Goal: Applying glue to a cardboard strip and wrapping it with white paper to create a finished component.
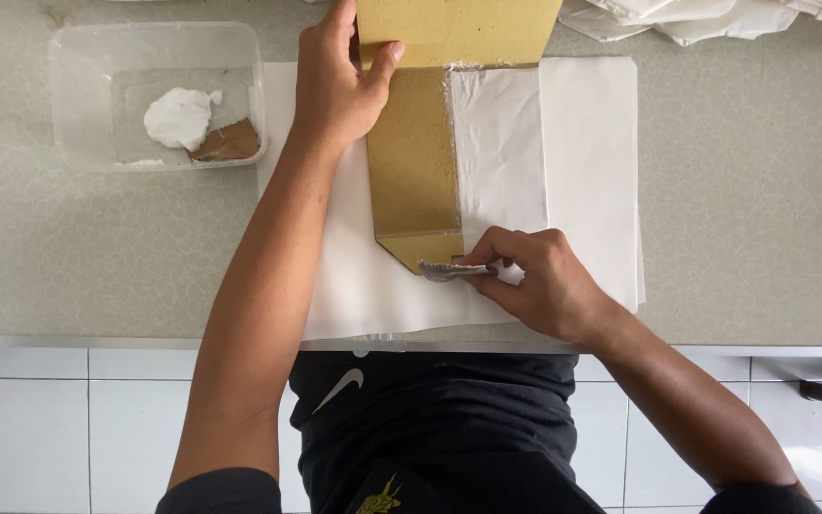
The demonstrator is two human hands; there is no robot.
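**Pasting the flap: partway, bottom tip under the spreader now**

Your left hand (pixel 335 81) is clamped on the tan kraft-paper piece, folded like an unfinished bag (pixel 416 162), at its upper part near the far edge of the speckled grey-green counter (pixel 744 219); thumb over the top panel, fingers behind, firmly closed on it. Your right hand (pixel 544 281) is curled nearly shut, pinching a small paste-smeared grey card scrap (pixel 456 271) btwn thumb & fingertips, its end touching the pointed bottom flap of the kraft piece.

Progress, as I judge it: folds are in, one long panel lies flat, white sheet (pixel 501 152) sits beside/under it w/ a ragged whitish line along the top crease, prob. paste already laid there. Bottom tip looks like the part in hand; can't tell if paste is on it yet. Flap not closed.

Kraft piece lies on a stack of white paper sheets (pixel 592 190), mid-counter, running toward the near edge.

Far-left corner: clear plastic tub (pixel 78 95) holding a blob of white paste (pixel 180 117) & a brown card bit (pixel 230 143). Far-right corner: crumpled white sheets (pixel 715 17).
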